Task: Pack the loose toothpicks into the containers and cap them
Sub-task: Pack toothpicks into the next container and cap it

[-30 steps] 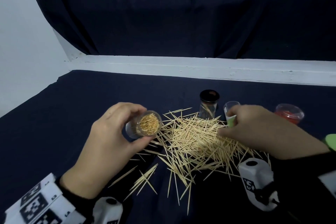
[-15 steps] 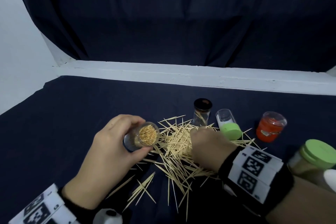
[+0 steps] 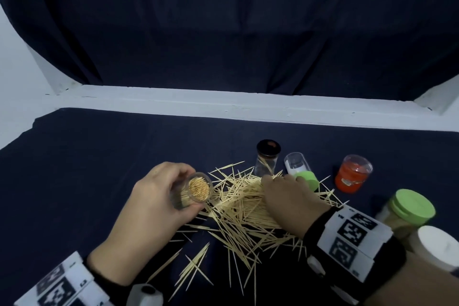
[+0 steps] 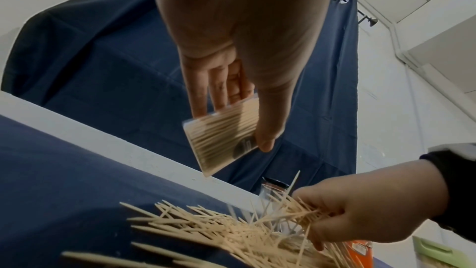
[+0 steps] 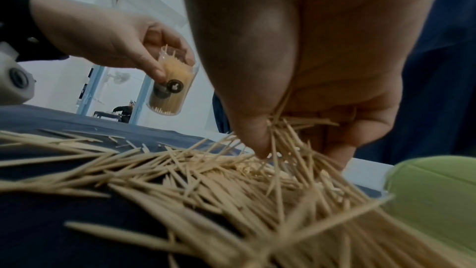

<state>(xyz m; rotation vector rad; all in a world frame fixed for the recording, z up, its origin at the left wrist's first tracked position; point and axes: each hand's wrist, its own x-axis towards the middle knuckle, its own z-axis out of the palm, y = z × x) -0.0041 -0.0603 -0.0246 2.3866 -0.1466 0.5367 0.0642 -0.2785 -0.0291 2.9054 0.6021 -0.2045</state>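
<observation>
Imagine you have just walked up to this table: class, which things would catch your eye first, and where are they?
First, the pale heap of loose toothpicks sprawled over the dark cloth mid-table, with the right hand gathering a bunch from its far side. Next, the clear container, packed nearly full, held tilted above the cloth by the left hand just left of the heap. Behind the pile stand a dark-capped jar and a bright orange tub.

You see pale tan toothpicks (image 3: 244,208) spread on a dark navy cloth (image 3: 99,169). The clear container (image 3: 192,192) carries a black round label. Behind the pile stand a black-capped jar (image 3: 267,158), a clear jar with a light green cap (image 3: 300,171) and a red-orange jar (image 3: 352,176). Both wristbands (image 3: 352,238) show black-and-white square markers.
</observation>
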